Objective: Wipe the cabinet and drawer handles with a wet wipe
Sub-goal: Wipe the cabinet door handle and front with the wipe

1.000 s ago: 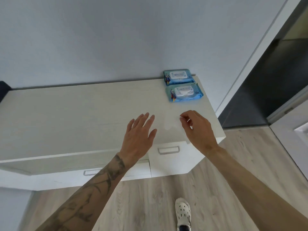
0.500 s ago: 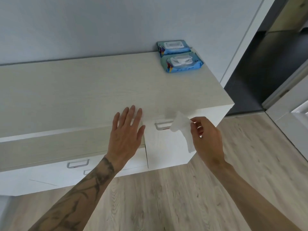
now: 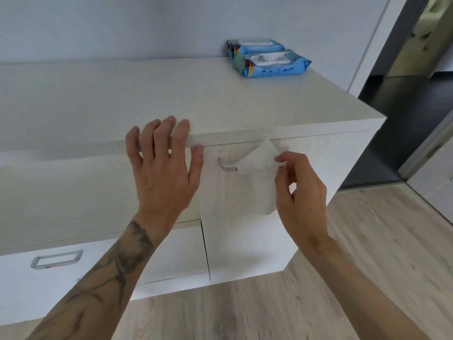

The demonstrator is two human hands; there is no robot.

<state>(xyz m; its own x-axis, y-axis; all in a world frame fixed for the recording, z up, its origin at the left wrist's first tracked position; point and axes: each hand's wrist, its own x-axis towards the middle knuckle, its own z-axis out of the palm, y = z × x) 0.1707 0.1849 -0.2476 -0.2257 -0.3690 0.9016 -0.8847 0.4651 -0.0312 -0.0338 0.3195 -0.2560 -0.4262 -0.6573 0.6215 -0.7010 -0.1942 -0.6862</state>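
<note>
My right hand (image 3: 300,195) pinches a white wet wipe (image 3: 259,177) and holds it against the front of the cabinet door, over the right part of the metal door handle (image 3: 226,166). The handle's left end still shows. My left hand (image 3: 163,168) rests flat with spread fingers on the front edge of the white cabinet top (image 3: 171,94), just left of the handle. A second metal handle (image 3: 56,259) sits on a drawer at the lower left.
Two blue wet wipe packs (image 3: 269,61) lie at the back right of the cabinet top by the grey wall. A dark doorway (image 3: 404,106) opens to the right. Wood floor (image 3: 269,310) runs below.
The view has dropped lower and closer to the cabinet front. My right hand lifted the wipe off the top and brought it to the door handle. My left hand slid to the top's front edge.
</note>
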